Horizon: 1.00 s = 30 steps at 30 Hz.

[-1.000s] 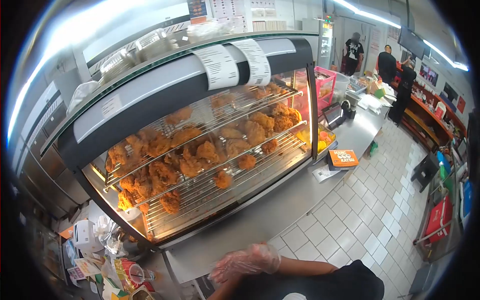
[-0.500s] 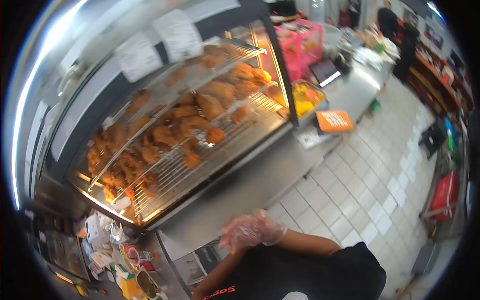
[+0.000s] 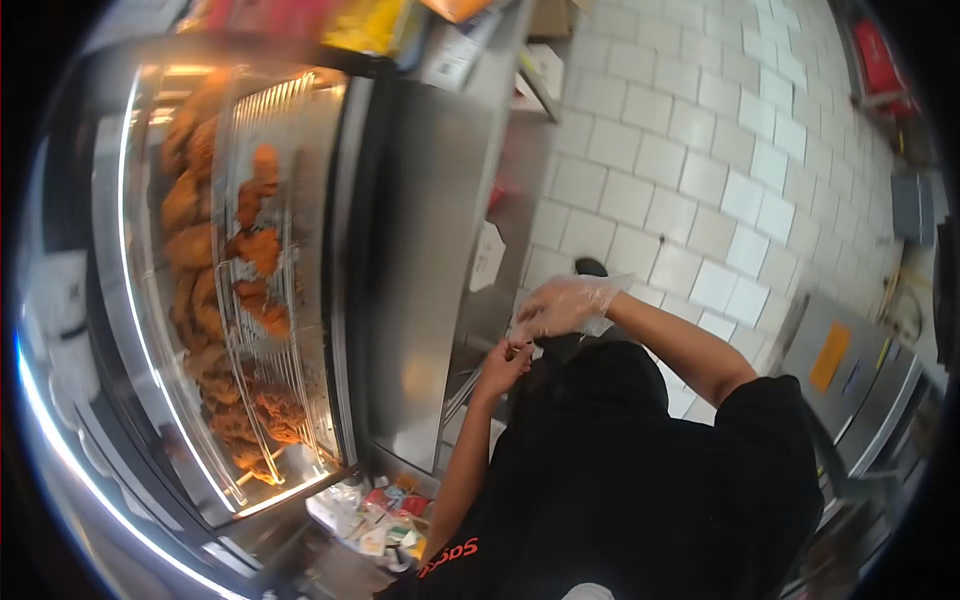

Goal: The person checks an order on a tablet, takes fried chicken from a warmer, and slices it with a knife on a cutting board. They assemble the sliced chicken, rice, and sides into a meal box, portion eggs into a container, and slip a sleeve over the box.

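Observation:
My right hand [image 3: 566, 304] wears a thin clear plastic glove [image 3: 604, 292] that bunches loosely at the wrist. Its fingers are bent and close together, pointing down to the left, and what they hold is hard to make out. Bare and just below it, my left hand [image 3: 507, 364] has its fingers pinched at the clear plastic by the right fingertips. Both hands meet in front of my chest, right of the steel counter [image 3: 415, 250]. Left of that, a lit glass warming cabinet [image 3: 340, 300] holds pieces of fried chicken [image 3: 258, 250] on wire racks.
Pale tiles [image 3: 650, 130] cover the floor to the right. Packets and papers lie in a cluttered heap [image 3: 385, 520] below the cabinet. A steel unit [image 3: 850, 370] with an orange label stands at right. Something red [image 3: 880, 55] is at upper right.
The view has swung round and down, so the cabinet now stands upright at left. My hands, clasped together before, have drawn partly apart, and the left now shows bare.

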Tool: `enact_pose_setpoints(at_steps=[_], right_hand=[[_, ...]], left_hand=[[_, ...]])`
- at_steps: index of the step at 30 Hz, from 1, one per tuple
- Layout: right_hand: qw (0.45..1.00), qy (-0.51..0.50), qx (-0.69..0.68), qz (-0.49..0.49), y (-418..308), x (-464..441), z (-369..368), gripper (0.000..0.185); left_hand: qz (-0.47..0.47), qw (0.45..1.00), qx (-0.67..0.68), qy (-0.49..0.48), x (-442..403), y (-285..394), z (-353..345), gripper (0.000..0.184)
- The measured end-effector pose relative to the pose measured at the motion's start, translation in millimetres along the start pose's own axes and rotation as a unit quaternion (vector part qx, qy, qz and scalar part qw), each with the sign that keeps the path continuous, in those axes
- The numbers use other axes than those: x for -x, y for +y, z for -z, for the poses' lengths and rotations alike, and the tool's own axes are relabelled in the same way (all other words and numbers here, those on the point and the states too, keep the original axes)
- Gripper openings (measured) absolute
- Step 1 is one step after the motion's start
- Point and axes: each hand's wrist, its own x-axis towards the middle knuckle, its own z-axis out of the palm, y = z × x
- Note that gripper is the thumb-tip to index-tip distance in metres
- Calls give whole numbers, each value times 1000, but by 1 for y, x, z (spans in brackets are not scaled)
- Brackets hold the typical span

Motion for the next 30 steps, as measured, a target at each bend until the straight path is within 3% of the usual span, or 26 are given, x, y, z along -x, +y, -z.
enact_pose_setpoints(at_steps=[2, 3, 5, 8, 10, 11, 13, 14, 15, 16, 18, 19, 20, 21, 24, 27, 30], right_hand=[[981, 166, -77, -66, 58, 6, -25, 58], [978, 170, -101, -68, 85, 11, -44, 58], [904, 326, -227, -158, 136, 22, -81, 53], [820, 425, -280, -262, 201, 39, -129, 55], [755, 482, -321, -307, 258, 48, -180, 53], [715, 506, -359, -322, 290, 49, -212, 51], [629, 513, -447, -376, 304, 67, -232, 45], [627, 479, -435, -434, 321, 71, -246, 43], [619, 444, -423, -490, 338, 77, -265, 41], [643, 465, -392, -465, 357, 86, -302, 40], [544, 473, -481, -499, 365, 90, -298, 39], [518, 446, -503, -528, 373, 98, -302, 40], [536, 422, -486, -545, 387, 109, -310, 38], [517, 440, -511, -528, 405, 120, -329, 36], [503, 438, -498, -553, 430, 132, -311, 35], [487, 453, -522, -535, 462, 132, -291, 35], [499, 461, -512, -526, 462, 108, -246, 34]], left_hand=[[62, 995, -70, 28, -16, -33, -2, 34], [82, 993, -84, 21, -25, -54, 2, 34], [120, 982, -148, 20, -49, -90, 10, 34], [178, 970, -158, 57, -101, -115, 19, 38], [169, 967, -163, 103, -166, -157, 38, 39], [180, 969, -109, 130, -202, -168, 47, 39], [210, 953, 64, 206, -274, -173, 62, 37], [225, 923, 182, 253, -305, -168, 71, 35], [179, 908, 281, 255, -345, -188, 95, 42], [127, 882, 377, 252, -383, -208, 119, 50], [19, 829, 492, 265, -435, -209, 146, 74], [-14, 815, 513, 268, -452, -213, 165, 82], [-48, 799, 535, 270, -469, -219, 178, 92], [-50, 793, 541, 276, -479, -218, 185, 92], [-105, 759, 553, 327, -505, -222, 197, 84], [-127, 744, 559, 344, -520, -244, 205, 57], [-152, 731, 551, 372, -522, -247, 198, 51]])
